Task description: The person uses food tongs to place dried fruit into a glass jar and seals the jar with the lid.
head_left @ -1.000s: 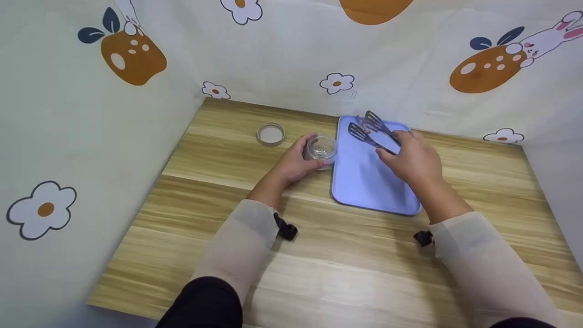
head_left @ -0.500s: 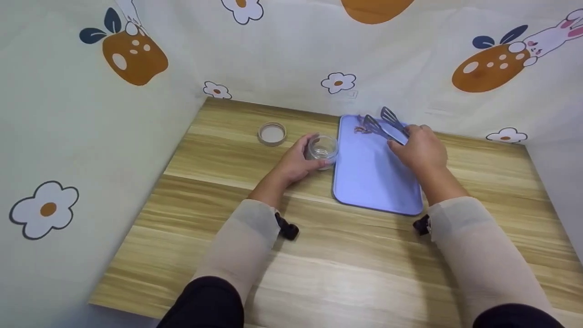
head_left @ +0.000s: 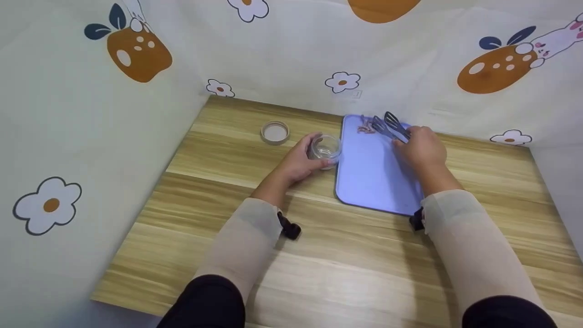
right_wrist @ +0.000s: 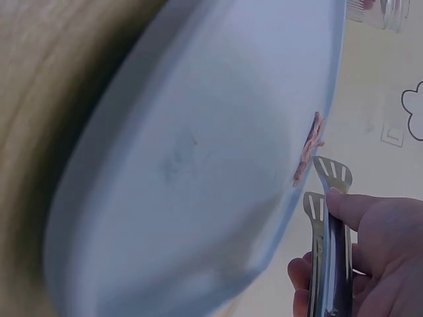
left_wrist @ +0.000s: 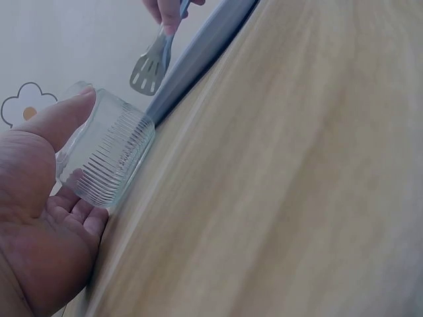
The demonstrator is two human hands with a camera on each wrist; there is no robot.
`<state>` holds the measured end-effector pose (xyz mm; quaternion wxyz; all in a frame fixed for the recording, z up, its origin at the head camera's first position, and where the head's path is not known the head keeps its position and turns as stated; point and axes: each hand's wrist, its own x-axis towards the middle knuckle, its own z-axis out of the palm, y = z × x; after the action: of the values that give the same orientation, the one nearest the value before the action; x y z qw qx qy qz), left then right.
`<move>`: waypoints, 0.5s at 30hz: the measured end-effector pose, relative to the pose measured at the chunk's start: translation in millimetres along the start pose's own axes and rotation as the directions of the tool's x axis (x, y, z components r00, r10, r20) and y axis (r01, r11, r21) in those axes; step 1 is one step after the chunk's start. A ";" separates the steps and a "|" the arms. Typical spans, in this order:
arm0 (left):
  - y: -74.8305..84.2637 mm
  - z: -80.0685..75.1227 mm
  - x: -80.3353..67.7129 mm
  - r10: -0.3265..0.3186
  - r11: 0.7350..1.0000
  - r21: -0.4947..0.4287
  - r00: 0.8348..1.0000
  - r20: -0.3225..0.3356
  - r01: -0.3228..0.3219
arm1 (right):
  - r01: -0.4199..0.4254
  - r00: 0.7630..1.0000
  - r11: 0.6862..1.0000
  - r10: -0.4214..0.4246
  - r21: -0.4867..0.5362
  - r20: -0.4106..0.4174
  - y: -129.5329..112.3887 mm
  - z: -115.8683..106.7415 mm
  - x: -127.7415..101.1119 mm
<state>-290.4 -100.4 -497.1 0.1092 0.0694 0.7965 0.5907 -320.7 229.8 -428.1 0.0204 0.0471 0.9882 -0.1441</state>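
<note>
My left hand [head_left: 298, 161] grips a small clear ribbed glass jar [head_left: 324, 148] that stands on the wooden table just left of a lilac tray [head_left: 371, 175]. In the left wrist view the jar [left_wrist: 106, 162] lies between thumb and palm [left_wrist: 46, 224]. My right hand [head_left: 421, 148] holds grey slotted tongs [head_left: 389, 125] over the tray's far end, their tips close to a small pinkish scrap [head_left: 364, 128]. The right wrist view shows the tongs [right_wrist: 328, 218] beside that scrap [right_wrist: 309, 146] on the tray [right_wrist: 198, 158].
A round jar lid [head_left: 275, 133] lies on the table to the left of the jar. Patterned cloth walls enclose the table at the left, back and right. Bare wood [head_left: 346, 269] stretches toward the near edge.
My right hand has carried the tongs from the tray's middle to its far end, near the pinkish scrap. The left hand has stayed on the jar.
</note>
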 end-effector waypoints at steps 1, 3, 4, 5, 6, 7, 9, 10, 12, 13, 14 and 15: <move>-0.3 0.2 0.3 0.001 1.000 -0.009 1.000 0.003 -0.001 | 0.001 1.000 1.000 -0.001 -0.004 0.000 0.7 0.7 0.8; -0.4 0.5 0.6 0.000 1.000 -0.022 1.000 0.008 0.000 | -0.006 1.000 1.000 0.006 -0.007 0.006 1.5 2.2 2.6; -0.4 0.5 0.7 0.003 1.000 -0.020 1.000 0.006 -0.003 | -0.012 1.000 1.000 0.012 -0.007 0.012 1.5 2.5 3.2; -0.3 0.4 0.7 0.003 1.000 -0.020 1.000 0.006 -0.003 | -0.019 1.000 1.000 0.019 -0.008 0.017 1.6 2.9 4.0; -0.3 0.4 0.8 0.004 1.000 -0.016 1.000 0.004 -0.003 | -0.025 0.999 1.000 0.025 -0.011 0.020 1.7 3.4 5.0; -0.1 0.3 0.6 0.004 1.000 -0.014 1.000 0.002 -0.004 | -0.031 0.999 0.999 0.031 -0.010 0.026 1.8 3.7 5.8; 0.2 0.1 0.4 0.009 1.000 -0.011 1.000 -0.002 -0.009 | -0.042 0.998 0.999 0.043 -0.005 0.037 1.1 4.1 6.9; 0.3 0.0 0.4 0.013 1.000 -0.008 1.000 -0.003 -0.013 | -0.046 0.998 0.999 0.046 -0.005 0.042 1.2 4.2 7.6; 0.3 0.0 0.4 0.017 1.000 0.003 1.000 -0.006 -0.017 | -0.052 0.997 0.999 0.053 -0.004 0.051 1.4 4.5 8.9; 0.3 -0.1 0.3 0.019 1.000 0.005 1.000 -0.007 -0.019 | -0.055 0.997 0.998 0.055 -0.002 0.058 1.8 4.6 9.5; 0.2 -0.1 0.4 0.019 1.000 0.006 1.000 -0.008 -0.019 | -0.057 0.996 0.998 0.057 0.000 0.062 2.1 4.4 9.8; 0.0 0.0 0.6 0.023 1.000 0.008 1.000 -0.009 -0.023 | -0.058 0.996 0.998 0.058 -0.001 0.065 2.4 4.1 10.1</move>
<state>-291.0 -100.2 -497.1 0.0984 0.0764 0.7984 0.5891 -330.4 231.8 -433.3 0.0568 0.0712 0.9852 -0.1453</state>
